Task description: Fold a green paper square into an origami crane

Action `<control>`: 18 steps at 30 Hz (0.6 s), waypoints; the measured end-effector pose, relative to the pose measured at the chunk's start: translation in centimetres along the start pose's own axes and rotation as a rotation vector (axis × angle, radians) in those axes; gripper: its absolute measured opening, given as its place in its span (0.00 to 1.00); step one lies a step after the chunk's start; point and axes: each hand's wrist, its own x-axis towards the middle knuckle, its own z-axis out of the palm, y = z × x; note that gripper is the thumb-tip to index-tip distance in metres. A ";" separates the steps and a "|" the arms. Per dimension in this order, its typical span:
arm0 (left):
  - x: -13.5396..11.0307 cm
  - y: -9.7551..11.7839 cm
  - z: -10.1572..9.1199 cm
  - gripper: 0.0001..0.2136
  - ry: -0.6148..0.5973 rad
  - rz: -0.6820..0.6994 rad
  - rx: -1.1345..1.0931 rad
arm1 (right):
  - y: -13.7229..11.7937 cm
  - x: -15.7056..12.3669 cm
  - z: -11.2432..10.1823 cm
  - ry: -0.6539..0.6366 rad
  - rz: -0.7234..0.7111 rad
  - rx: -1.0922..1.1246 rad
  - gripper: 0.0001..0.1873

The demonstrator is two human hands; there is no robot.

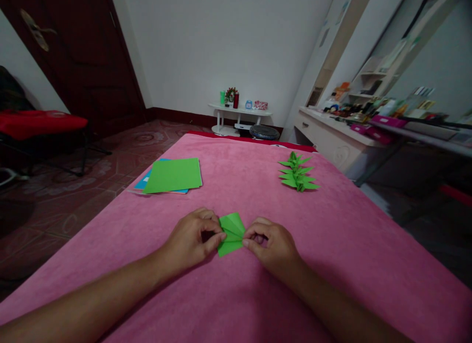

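Note:
A small folded piece of green paper (231,233) lies on the pink cloth-covered table (332,244) right in front of me. My left hand (193,239) pinches its left edge with thumb and fingers closed. My right hand (271,243) pinches its right edge, fingers curled in. Both hands rest on the cloth with the paper between them.
A stack of flat paper sheets (172,175), green on top and blue beneath, lies at the back left of the table. Several finished green folded figures (298,172) sit in a row at the back right. A desk (332,136) stands to the right and a red chair (37,124) to the left.

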 end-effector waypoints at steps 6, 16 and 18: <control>0.1 -0.2 0.1 0.02 0.111 0.000 -0.098 | -0.1 0.0 0.0 -0.024 0.003 -0.019 0.03; 0.4 -0.6 0.1 0.04 0.098 -0.020 -0.163 | 0.0 0.1 -0.1 -0.022 -0.001 -0.033 0.04; 0.5 -0.8 0.2 0.03 0.079 -0.023 -0.157 | 0.0 0.1 0.0 -0.020 -0.002 -0.030 0.04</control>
